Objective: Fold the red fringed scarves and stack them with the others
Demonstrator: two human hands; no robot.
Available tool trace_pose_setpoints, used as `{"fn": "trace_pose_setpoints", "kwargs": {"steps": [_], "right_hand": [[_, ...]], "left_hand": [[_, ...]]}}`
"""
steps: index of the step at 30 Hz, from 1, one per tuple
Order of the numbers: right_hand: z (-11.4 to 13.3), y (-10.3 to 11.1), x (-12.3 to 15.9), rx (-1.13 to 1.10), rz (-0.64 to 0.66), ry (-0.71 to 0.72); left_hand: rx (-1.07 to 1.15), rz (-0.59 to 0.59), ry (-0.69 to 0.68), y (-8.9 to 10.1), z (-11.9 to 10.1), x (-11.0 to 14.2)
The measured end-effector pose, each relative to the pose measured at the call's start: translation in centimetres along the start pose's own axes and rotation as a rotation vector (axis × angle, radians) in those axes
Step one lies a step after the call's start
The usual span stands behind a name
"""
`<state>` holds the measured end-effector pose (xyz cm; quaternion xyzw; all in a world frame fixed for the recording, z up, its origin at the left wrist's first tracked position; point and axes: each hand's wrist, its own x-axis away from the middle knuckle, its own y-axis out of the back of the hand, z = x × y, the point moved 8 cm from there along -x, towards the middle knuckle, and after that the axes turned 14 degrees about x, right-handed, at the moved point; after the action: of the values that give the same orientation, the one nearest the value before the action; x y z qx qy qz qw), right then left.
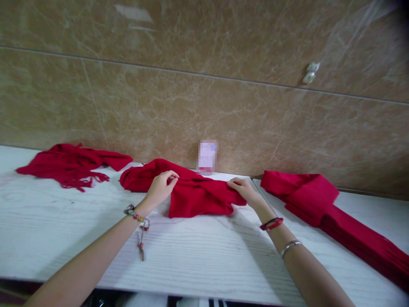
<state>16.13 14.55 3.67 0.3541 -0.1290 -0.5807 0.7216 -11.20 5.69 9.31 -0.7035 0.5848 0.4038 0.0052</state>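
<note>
A red scarf (198,198) lies bunched and partly folded on the white wood-grain table in front of me. My left hand (162,185) pinches the cloth near its middle, thumb against the fingertips. On the scarf's right part, my right hand (243,189) grips the upper edge between thumb and fingers. The cloth between the two hands hangs in loose folds, with one straight corner resting on the table below my left hand. A beaded bracelet circles my left wrist; a red band and a silver bangle are on my right.
At the left lies another crumpled red scarf (73,164) with fringe. A folded red scarf (300,194) stretches toward the right front corner of the table (143,273). Against the brown marbled wall (153,106) stands a blurred pale object (207,157). A small white fitting (311,72) is on the wall.
</note>
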Motion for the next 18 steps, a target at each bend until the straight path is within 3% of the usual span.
{"fn": "trace_pose_setpoints", "kwargs": {"steps": [3,5,12,16,18], "right_hand": [[1.1,-2.2,1.5,-0.090,0.380,0.083],[2.1,-2.9,2.3,-0.094,0.459,0.120],[4.6,-4.2,1.8,0.072,0.326,0.184],[4.2,-2.7,1.3,-0.043,0.187,0.113],[3.6,-2.2,1.5,-0.118,0.211,0.051]], "left_hand": [[-0.018,0.041,0.008,-0.6,0.2,0.3],[-0.065,0.105,0.022,-1.5,0.2,0.7],[-0.347,0.207,0.075,-2.4,0.6,1.3],[-0.402,0.095,-0.018,-0.9,0.0,0.7],[-0.402,0.029,-0.053,-0.3,-0.2,0.5]]}}
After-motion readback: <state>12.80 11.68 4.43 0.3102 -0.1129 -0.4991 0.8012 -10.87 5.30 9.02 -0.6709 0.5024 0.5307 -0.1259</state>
